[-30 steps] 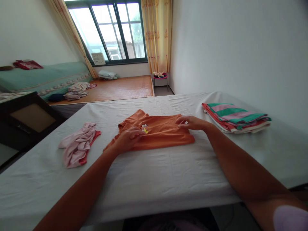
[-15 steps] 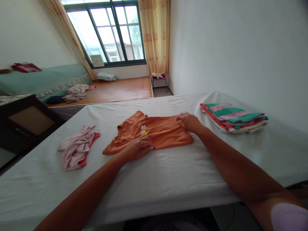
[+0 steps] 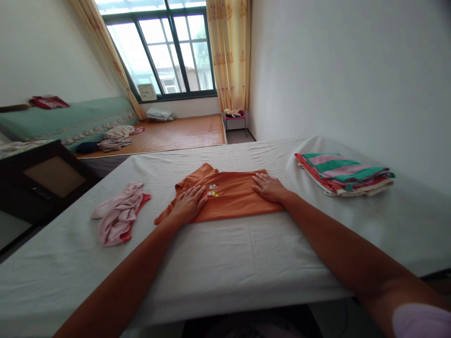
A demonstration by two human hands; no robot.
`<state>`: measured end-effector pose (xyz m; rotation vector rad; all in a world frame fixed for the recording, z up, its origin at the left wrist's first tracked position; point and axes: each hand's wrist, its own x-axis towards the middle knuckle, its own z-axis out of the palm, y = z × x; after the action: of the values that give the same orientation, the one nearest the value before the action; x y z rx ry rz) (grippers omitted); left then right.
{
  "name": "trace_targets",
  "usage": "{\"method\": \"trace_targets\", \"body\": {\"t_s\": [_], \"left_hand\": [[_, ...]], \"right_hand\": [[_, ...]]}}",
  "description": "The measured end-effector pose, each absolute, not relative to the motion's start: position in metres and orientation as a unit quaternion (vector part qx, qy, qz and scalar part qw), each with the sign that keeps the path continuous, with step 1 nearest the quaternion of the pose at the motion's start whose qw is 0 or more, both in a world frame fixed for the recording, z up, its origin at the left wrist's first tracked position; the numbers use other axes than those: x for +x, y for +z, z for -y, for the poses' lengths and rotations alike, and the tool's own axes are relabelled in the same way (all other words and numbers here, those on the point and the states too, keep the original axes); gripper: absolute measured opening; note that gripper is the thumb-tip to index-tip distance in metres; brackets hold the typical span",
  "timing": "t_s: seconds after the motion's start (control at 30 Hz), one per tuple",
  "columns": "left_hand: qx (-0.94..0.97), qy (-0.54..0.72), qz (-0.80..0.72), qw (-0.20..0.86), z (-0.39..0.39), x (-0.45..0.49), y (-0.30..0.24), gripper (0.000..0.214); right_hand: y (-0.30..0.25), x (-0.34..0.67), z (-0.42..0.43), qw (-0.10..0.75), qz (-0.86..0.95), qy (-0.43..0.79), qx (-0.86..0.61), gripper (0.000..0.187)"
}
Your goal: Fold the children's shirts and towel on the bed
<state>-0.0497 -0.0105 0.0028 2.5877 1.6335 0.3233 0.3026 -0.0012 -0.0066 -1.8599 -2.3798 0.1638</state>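
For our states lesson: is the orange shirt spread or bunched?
Spread: the orange shirt lies mostly flat, its print facing up.

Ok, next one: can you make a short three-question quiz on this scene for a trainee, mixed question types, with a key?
1. True or false: the left hand and the right hand both rest on the orange shirt.
2. In view, what lies on the white cloth to the right of the shirt? A) a clock B) a folded stack of clothes C) a stool
3. Fill in: in view, the crumpled pink garment lies to the ____ of the shirt.

Key: 1. True; 2. B; 3. left
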Motion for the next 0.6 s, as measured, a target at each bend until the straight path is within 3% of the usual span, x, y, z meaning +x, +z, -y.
{"method": "trace_targets", "body": {"t_s": [0.23,0.6], "left_hand": [[0.794,0.11,-0.598,0.001,-0.04,-0.068,0.035,0.041],[0.748,0.111,-0.647,0.1,-0.138,-0.045,0.026,0.03]], "right_hand": [[-0.015,0.304,-0.001,0.065,0.763,0.038,-0.642,0.061],[-0.015,0.306,-0.003,0.065,0.775,0.018,-0.628,0.059]]}}
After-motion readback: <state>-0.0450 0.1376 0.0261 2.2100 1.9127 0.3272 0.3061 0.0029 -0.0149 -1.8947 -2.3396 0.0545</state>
